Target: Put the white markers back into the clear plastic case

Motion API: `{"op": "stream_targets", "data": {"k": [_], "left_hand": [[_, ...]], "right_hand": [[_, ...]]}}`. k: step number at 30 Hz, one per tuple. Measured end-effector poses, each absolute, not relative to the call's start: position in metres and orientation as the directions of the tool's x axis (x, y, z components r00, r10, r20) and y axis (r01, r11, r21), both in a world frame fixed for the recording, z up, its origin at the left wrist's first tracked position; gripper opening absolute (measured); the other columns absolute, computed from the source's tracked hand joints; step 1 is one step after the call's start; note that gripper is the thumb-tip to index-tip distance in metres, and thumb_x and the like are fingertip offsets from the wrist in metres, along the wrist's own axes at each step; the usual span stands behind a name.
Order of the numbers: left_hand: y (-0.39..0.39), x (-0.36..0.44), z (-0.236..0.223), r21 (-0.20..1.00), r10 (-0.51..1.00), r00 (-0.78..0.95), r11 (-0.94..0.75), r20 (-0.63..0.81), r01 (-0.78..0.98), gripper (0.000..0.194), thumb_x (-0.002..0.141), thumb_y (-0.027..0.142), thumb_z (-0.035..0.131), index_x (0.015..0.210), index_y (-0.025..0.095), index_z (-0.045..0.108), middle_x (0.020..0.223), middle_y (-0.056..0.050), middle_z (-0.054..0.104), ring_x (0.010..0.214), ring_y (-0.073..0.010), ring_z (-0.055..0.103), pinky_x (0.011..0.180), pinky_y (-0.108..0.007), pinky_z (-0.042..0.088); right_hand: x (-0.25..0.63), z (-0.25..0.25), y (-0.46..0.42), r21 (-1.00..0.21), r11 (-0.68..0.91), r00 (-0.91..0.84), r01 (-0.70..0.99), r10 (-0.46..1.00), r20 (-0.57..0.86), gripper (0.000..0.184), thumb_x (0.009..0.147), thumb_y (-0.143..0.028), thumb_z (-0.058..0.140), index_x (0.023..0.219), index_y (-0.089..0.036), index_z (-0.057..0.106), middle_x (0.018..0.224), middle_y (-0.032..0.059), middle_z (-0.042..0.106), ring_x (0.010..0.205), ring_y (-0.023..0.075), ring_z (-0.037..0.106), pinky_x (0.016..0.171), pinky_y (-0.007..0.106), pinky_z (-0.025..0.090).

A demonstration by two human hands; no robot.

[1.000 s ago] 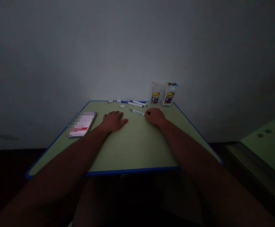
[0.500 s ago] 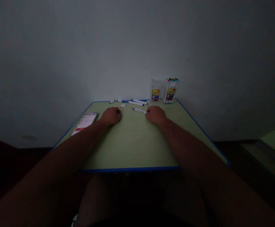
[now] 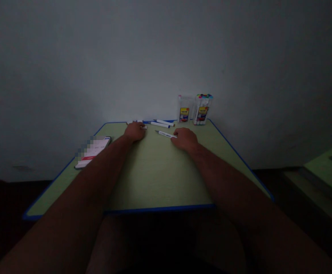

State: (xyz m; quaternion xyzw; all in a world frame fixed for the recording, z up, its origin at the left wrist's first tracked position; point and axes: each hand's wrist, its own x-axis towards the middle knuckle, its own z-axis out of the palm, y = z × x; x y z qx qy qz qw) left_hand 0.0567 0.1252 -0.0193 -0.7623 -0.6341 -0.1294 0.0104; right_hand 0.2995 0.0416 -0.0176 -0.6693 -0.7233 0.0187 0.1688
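My right hand (image 3: 185,138) rests low over the table, its fingers closed on the back end of a white marker (image 3: 165,134). The marker lies nearly flat, its bare grey tip pointing left. Farther left, my left hand (image 3: 135,131) has its fingertips closed about a small white marker cap (image 3: 144,128); part of the cap is covered by the fingers. Two more white markers, a blue-ended one (image 3: 159,124) and a brown-ended one (image 3: 166,122), lie behind, between the hands. Other small white caps (image 3: 140,121) sit just beyond my left hand, partly hidden.
Two clear marker cases stand at the back right: a nearly bare one (image 3: 184,110) and one full of colourful markers (image 3: 202,110). A phone (image 3: 93,153) lies on the left of the blue-edged green table (image 3: 154,179). A wall (image 3: 143,68) rises behind.
My left hand has moved forward onto the white cap and taken it between the fingers. My right hand still holds the marker. The whole view has shifted slightly.
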Motion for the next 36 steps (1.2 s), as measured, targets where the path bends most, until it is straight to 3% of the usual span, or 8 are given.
{"op": "stream_targets", "data": {"k": [8, 13, 16, 18, 22, 28, 33, 36], "left_hand": [[0.102, 0.053, -0.006, 0.287, 0.979, 0.144, -0.181, 0.145, 0.941, 0.028, 0.081, 0.03, 0.062, 0.1, 0.015, 0.076, 0.108, -0.013, 0.076, 0.1, -0.0264, 0.068, 0.088, -0.033, 0.051], [0.068, 0.05, 0.0, 0.617, 0.995, 0.07, -0.1, 0.072, 0.781, 0.014, 0.076, 0.029, 0.07, 0.085, 0.018, 0.073, 0.082, -0.008, 0.075, 0.078, -0.0212, 0.068, 0.072, -0.031, 0.053], [0.048, 0.052, 0.0, 0.866, 0.994, 0.09, 0.01, -0.063, 0.5, 0.008, 0.077, 0.023, 0.069, 0.072, 0.017, 0.068, 0.075, -0.007, 0.072, 0.063, -0.015, 0.063, 0.066, -0.03, 0.052], [0.039, 0.053, 0.0, 0.945, 0.984, 0.125, 0.085, -0.13, 0.317, 0.008, 0.078, 0.02, 0.068, 0.071, 0.016, 0.066, 0.078, -0.007, 0.072, 0.06, -0.0121, 0.06, 0.06, -0.027, 0.05], [0.031, 0.05, 0.003, 0.974, 0.97, 0.134, 0.183, -0.201, 0.133, 0.006, 0.081, 0.02, 0.066, 0.081, 0.014, 0.067, 0.081, -0.01, 0.071, 0.057, -0.0114, 0.057, 0.056, -0.026, 0.048], [0.025, 0.049, 0.006, 0.971, 0.97, 0.098, 0.214, -0.224, 0.105, 0.013, 0.084, 0.019, 0.06, 0.094, 0.016, 0.067, 0.079, -0.009, 0.069, 0.055, -0.0127, 0.055, 0.055, -0.027, 0.049], [0.025, 0.051, 0.003, 0.976, 0.969, 0.122, 0.212, -0.217, 0.056, 0.002, 0.084, 0.016, 0.061, 0.084, 0.016, 0.063, 0.079, -0.008, 0.069, 0.056, -0.0114, 0.056, 0.061, -0.028, 0.053], [0.026, 0.05, 0.0, 0.979, 0.97, 0.132, 0.205, -0.206, 0.021, 0.007, 0.083, 0.013, 0.062, 0.077, 0.016, 0.062, 0.075, -0.007, 0.067, 0.057, -0.0115, 0.057, 0.065, -0.03, 0.056]], "right_hand": [[0.301, -0.018, 0.041, -0.267, 0.139, -0.078, 0.954, 0.971, 0.225, 0.031, 0.085, -0.034, 0.064, 0.109, -0.019, 0.076, 0.111, 0.011, 0.073, 0.1, 0.025, 0.067, 0.085, 0.034, 0.051], [0.302, -0.018, 0.041, -0.272, 0.137, -0.076, 0.952, 0.972, 0.222, 0.03, 0.085, -0.034, 0.064, 0.109, -0.019, 0.076, 0.112, 0.0099, 0.073, 0.101, 0.0239, 0.067, 0.088, 0.033, 0.05], [0.302, -0.017, 0.041, -0.287, 0.121, -0.064, 0.95, 0.978, 0.199, 0.029, 0.086, -0.033, 0.063, 0.108, -0.02, 0.076, 0.112, 0.0089, 0.074, 0.102, 0.0225, 0.066, 0.088, 0.032, 0.049], [0.302, -0.017, 0.041, -0.291, 0.116, -0.062, 0.95, 0.98, 0.189, 0.027, 0.086, -0.032, 0.063, 0.105, -0.021, 0.077, 0.11, 0.0083, 0.074, 0.1, 0.0214, 0.066, 0.087, 0.03, 0.049], [0.301, -0.017, 0.042, -0.273, 0.113, -0.06, 0.955, 0.979, 0.197, 0.025, 0.086, -0.03, 0.061, 0.103, -0.021, 0.077, 0.109, 0.0081, 0.074, 0.097, 0.0207, 0.067, 0.086, 0.03, 0.049], [0.302, -0.016, 0.043, -0.286, 0.067, -0.006, 0.956, 0.978, 0.207, 0.022, 0.085, -0.029, 0.062, 0.097, -0.018, 0.077, 0.104, 0.0098, 0.074, 0.096, 0.0212, 0.067, 0.086, 0.029, 0.049], [0.303, -0.012, 0.041, -0.412, 0.031, 0.057, 0.911, 0.978, 0.2, 0.022, 0.083, -0.029, 0.065, 0.096, -0.017, 0.077, 0.098, 0.0079, 0.075, 0.09, 0.0185, 0.068, 0.081, 0.027, 0.049], [0.303, -0.01, 0.039, -0.494, 0.025, 0.065, 0.869, 0.984, 0.165, 0.022, 0.082, -0.028, 0.067, 0.095, -0.016, 0.078, 0.09, 0.0062, 0.075, 0.084, 0.0167, 0.068, 0.078, 0.026, 0.05]]}}
